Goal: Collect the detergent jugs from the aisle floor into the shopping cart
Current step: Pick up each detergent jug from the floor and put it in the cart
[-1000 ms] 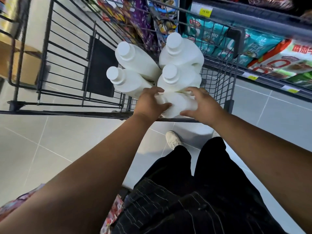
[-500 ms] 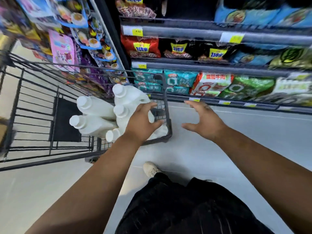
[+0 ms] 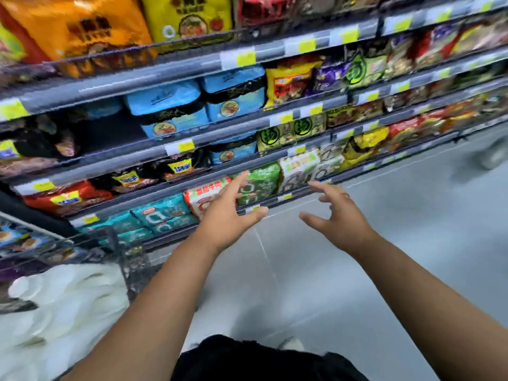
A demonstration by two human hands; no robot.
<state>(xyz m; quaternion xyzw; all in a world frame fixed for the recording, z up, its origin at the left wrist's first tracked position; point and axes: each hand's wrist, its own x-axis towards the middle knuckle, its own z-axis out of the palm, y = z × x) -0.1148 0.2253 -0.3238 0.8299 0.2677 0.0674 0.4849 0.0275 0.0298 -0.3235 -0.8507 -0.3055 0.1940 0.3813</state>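
Note:
Several white detergent jugs (image 3: 68, 295) show as a blurred white mass in the black wire shopping cart (image 3: 121, 251) at the lower left. My left hand (image 3: 228, 213) is stretched out in the air to the right of the cart, fingers spread, holding nothing. My right hand (image 3: 341, 215) hovers beside it over the grey floor, fingers loosely bent and empty. Neither hand touches a jug or the cart. No jug shows on the visible floor.
Store shelves (image 3: 192, 70) packed with snack and noodle bags run across the top and centre. Grey tiled aisle floor (image 3: 384, 243) opens to the right. A blurred shape stands at the far right (image 3: 492, 152). My dark trousers and a white shoe (image 3: 291, 343) are at the bottom.
Both hands let go of the jug set in the cart and lifted away. The view has swung right, so the cart slid to the lower left and shelves fill the frame.

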